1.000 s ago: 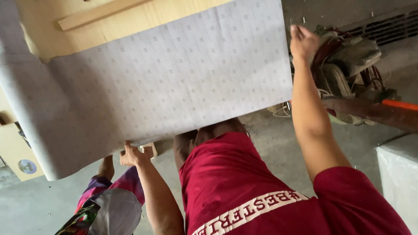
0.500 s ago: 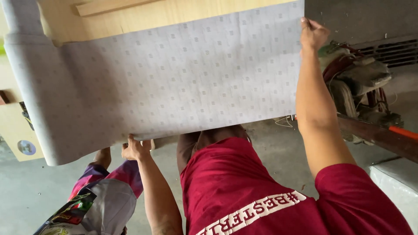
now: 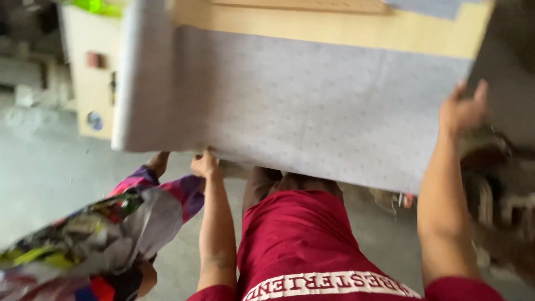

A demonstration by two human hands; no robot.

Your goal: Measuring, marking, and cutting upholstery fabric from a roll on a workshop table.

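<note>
A large panel [image 3: 312, 106] covered in grey dotted fabric, with a bare wooden frame [image 3: 334, 33] showing along its top, is held up in front of me. My left hand [image 3: 205, 165] grips its lower edge from underneath. My right hand [image 3: 462, 108] holds the panel's right edge, arm raised and fingers spread along it. Another person in a colourful patterned sleeve [image 3: 139, 206] stands at my left, with a hand [image 3: 159, 161] under the same lower edge. My red shirt [image 3: 301, 245] fills the bottom of the view.
A beige wooden cabinet [image 3: 89, 83] stands at the back left on the grey concrete floor [image 3: 50, 173]. Blurred machinery [image 3: 496, 189] sits at the right, close to my right arm. Something bright green [image 3: 97, 5] lies on top of the cabinet.
The panel has shifted rightward and tilted in view, showing more wooden frame on top. Both my hands keep their hold; the other person's hand stays under the lower edge.
</note>
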